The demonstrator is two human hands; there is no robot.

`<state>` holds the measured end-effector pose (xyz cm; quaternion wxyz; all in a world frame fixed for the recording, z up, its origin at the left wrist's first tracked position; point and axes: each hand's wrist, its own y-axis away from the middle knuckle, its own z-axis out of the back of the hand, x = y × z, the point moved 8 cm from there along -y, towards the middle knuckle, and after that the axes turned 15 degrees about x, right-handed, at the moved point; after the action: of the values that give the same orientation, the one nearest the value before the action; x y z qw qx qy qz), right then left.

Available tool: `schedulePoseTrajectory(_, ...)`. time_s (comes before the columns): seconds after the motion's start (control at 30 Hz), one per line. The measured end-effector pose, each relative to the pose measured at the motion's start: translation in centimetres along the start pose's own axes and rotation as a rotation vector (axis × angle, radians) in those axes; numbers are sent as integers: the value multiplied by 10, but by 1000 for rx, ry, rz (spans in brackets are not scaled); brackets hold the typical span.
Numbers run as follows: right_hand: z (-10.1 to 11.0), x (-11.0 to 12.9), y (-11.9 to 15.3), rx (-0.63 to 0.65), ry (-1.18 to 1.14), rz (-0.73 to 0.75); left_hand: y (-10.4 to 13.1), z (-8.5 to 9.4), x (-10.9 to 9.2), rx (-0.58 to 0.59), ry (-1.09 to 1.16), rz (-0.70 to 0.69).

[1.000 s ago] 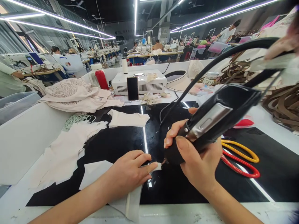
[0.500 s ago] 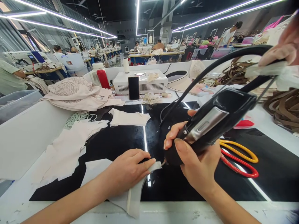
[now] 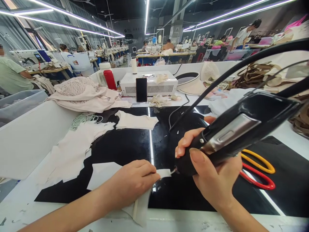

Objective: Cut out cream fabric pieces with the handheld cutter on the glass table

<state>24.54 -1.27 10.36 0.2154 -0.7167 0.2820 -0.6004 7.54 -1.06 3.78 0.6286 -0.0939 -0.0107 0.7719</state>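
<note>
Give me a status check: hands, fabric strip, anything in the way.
Left hand on fabric strip. Right hand gripping black tool, tip at strip's end. Red loop, yellow loop beside right hand, apart from strip.

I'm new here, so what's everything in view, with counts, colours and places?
tool: one, black and silver, centre right
front fabric: count unclear, white, front centre
fabric stack: count unclear, cream, left
far fabric: one or more, cream, centre
table: one, white, foreground
glossy sheet: one, black, on table
looped handles: two, yellow and red, right
cord bundle: one, green, left
lace heap: one, beige, left
bottle: one, red, back left
phone: one, dark, centre
slotted box: one, white, behind phone
thread cone: one, white, by box
visor: one, cream, right of box
straps: many, brown, back right
sewing machines: several, white, background
people: several, mixed clothing, background
ceiling lights: several, white, overhead
left hand: one, bare, on front fabric
right hand: one, bare, around tool
</note>
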Motion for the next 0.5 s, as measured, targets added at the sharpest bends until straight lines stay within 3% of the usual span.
schedulePoseTrajectory(0.23, 4, 1, 3, -10, 21, -19, 8, 3, 4, -25, 83, 76)
schedulePoseTrajectory(0.5, 6, 1, -5, -24, 10, -50, 10, 1, -5, -72, -99, 53)
